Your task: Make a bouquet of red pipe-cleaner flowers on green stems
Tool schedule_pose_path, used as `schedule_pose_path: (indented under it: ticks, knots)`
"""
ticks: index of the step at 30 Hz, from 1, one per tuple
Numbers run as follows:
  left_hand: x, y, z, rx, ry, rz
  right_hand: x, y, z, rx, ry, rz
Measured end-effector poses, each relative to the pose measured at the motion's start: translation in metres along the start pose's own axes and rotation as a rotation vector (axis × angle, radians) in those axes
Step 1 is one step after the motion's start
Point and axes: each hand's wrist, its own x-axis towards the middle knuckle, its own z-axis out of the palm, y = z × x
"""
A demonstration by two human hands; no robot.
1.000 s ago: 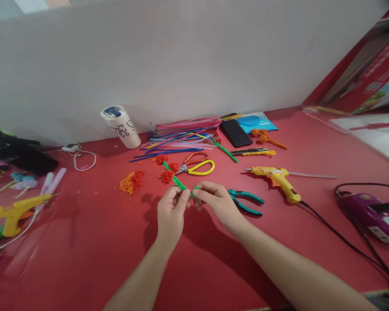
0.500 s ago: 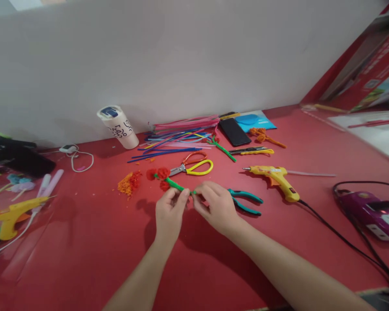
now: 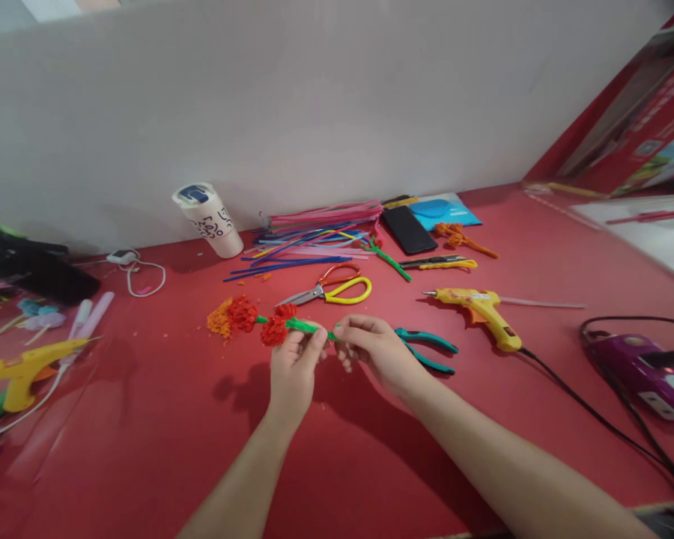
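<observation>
A pipe-cleaner flower point(image 3: 272, 329) with several fuzzy red blooms and a green stem is held above the red table. My left hand point(image 3: 293, 367) pinches the stem between thumb and fingers, just behind the blooms. At the stem's other end, the fingertips of my right hand point(image 3: 374, 352) are closed on the green tip. Behind the flower lie scissors point(image 3: 340, 292) with one orange and one yellow handle. Teal-handled pliers point(image 3: 427, 348) rest beside my right hand. Orange and red fuzz clippings point(image 3: 219, 320) form a small pile behind the leftmost bloom.
A yellow glue gun point(image 3: 480, 311) with a black cord lies at right, near a purple power strip point(image 3: 645, 374). Pipe cleaners point(image 3: 314, 232), a phone point(image 3: 409, 230) and a white tumbler point(image 3: 210, 221) line the back. Another yellow glue gun point(image 3: 25, 367) is at left.
The flower has turned in my hands, so its red blooms now sit lower and farther left, with one in front of the clippings. Both hands keep hold of the stem.
</observation>
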Motion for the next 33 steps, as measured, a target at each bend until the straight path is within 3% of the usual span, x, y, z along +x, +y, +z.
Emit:
schedule_pose_path:
  ticks: [7, 12, 15, 17, 20, 23, 27, 33]
  knots:
    - [-0.002, 0.005, 0.001, 0.073, -0.043, 0.104, 0.002, 0.0, -0.01, 0.176, -0.086, 0.242]
    - [0.001, 0.0, 0.002, -0.044, -0.08, 0.021, 0.002, 0.003, -0.008, 0.161, -0.077, 0.196]
    - [0.004, -0.003, 0.004, -0.086, -0.078, -0.081, 0.0, 0.004, -0.004, -0.183, 0.054, -0.077]
    - [0.005, -0.003, 0.005, -0.083, -0.075, -0.124, -0.002, 0.006, -0.003, -0.597, 0.132, -0.4]
    - [0.007, -0.003, 0.005, -0.121, -0.074, -0.143, -0.003, 0.009, -0.006, -1.18, 0.126, -0.857]
    - [0.009, -0.002, 0.003, -0.103, -0.085, -0.133, -0.001, 0.012, -0.01, -1.439, 0.098, -1.022]
    - [0.01, 0.0, 0.0, -0.018, -0.109, -0.092, 0.0, 0.012, -0.011, -1.277, 0.121, -0.889]
    - [0.007, 0.003, -0.002, 0.111, -0.073, -0.009, 0.001, 0.005, -0.006, -0.551, 0.08, -0.356]
